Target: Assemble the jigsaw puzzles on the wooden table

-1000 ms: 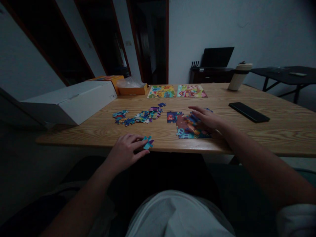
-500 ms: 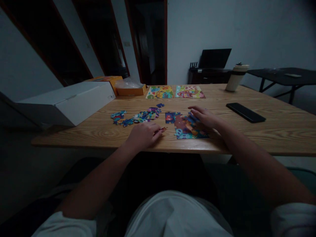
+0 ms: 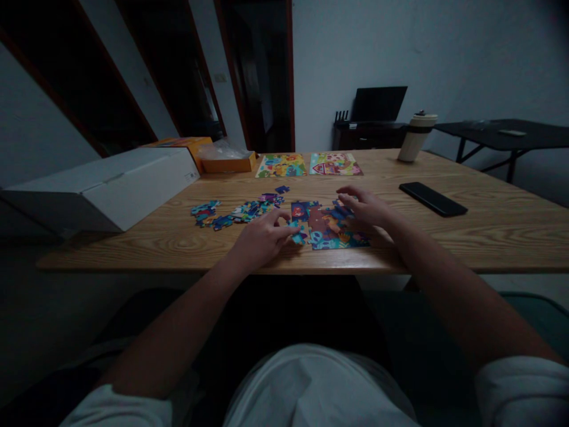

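Observation:
A partly joined jigsaw puzzle (image 3: 317, 220) in dark blue, brown and teal lies near the table's front edge. At its left side, my left hand (image 3: 263, 238) pinches a light-blue puzzle piece (image 3: 299, 235) between thumb and index finger, by the puzzle's lower left gap. My right hand (image 3: 367, 206) rests over the puzzle's upper right part with its fingers stretched out and apart; it hides some of the pieces there. Beyond my left hand lies a pile of loose puzzle pieces (image 3: 251, 210), and one single blue piece (image 3: 282, 190) sits apart from it.
Two finished puzzles, a yellow-green one (image 3: 281, 166) and a pink-green one (image 3: 336, 164), lie farther back. On the left stand a white box (image 3: 133, 184) and an orange box tray (image 3: 229, 163) with clear plastic. A black phone (image 3: 432, 198) and a cream cup (image 3: 415, 139) are on the right.
My left hand has turned the pinched piece so its light-blue face shows, and brought it up against the puzzle's left side. My right hand has stayed over the puzzle. The view has shifted slightly.

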`<state>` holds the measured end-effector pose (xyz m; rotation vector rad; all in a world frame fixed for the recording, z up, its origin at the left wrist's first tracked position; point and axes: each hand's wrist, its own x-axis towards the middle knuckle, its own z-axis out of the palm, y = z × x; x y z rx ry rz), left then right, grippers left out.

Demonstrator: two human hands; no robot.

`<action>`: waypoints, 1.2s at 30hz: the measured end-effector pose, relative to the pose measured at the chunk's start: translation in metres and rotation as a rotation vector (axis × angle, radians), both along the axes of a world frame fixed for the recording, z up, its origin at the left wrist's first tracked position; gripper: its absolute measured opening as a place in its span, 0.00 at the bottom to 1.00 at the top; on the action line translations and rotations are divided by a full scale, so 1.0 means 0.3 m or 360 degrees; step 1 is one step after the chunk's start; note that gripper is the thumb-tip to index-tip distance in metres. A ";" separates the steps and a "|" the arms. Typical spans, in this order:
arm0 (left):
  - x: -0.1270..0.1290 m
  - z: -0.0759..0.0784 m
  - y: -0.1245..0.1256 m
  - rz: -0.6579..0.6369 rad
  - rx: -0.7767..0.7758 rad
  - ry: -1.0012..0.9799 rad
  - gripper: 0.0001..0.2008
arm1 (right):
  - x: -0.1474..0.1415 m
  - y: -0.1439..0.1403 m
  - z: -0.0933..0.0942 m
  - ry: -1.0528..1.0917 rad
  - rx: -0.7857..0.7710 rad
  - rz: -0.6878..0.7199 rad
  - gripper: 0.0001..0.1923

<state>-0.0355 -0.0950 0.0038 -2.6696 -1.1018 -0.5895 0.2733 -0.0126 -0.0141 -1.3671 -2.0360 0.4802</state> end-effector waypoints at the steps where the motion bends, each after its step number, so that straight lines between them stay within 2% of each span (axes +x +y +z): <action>1: -0.004 0.000 0.000 0.0024 -0.0019 0.0030 0.13 | 0.000 0.001 -0.001 -0.0001 0.0003 0.0009 0.23; 6: -0.007 -0.011 -0.009 0.0058 -0.0064 0.0111 0.14 | 0.002 0.006 -0.005 -0.0019 -0.0017 0.0018 0.20; 11: 0.012 -0.005 -0.005 -0.0109 -0.0019 0.0006 0.14 | -0.019 -0.025 0.014 0.0038 -0.0096 0.0095 0.19; 17: 0.120 0.051 0.093 -0.0411 0.0053 0.0038 0.14 | -0.064 -0.073 0.041 0.0464 -0.0571 0.0537 0.21; 19: 0.175 0.064 0.142 -0.0472 0.0043 0.0074 0.13 | -0.049 -0.072 0.048 0.0583 -0.0660 0.0590 0.23; 21: 0.223 0.066 0.184 -0.0501 -0.0010 0.0100 0.12 | -0.012 -0.063 0.058 0.0614 -0.0656 0.0545 0.23; 24: 0.258 0.045 0.226 -0.0495 -0.0134 0.0048 0.18 | 0.058 -0.047 0.074 0.0475 -0.0614 0.0383 0.21; 27: 0.245 0.011 0.246 -0.0450 -0.0263 0.0041 0.18 | 0.101 -0.031 0.075 0.0242 -0.0626 0.0348 0.17; 30: 0.214 -0.012 0.259 -0.0501 -0.0399 0.0134 0.16 | 0.105 -0.014 0.063 0.0134 -0.0597 0.0322 0.13; 33: 0.201 -0.016 0.261 -0.0513 -0.0505 0.0165 0.16 | 0.104 0.002 0.056 0.0105 -0.0516 0.0048 0.12; 36: 0.210 -0.012 0.242 -0.0424 -0.0564 0.0142 0.16 | 0.121 0.013 0.059 -0.0156 -0.0500 -0.0309 0.11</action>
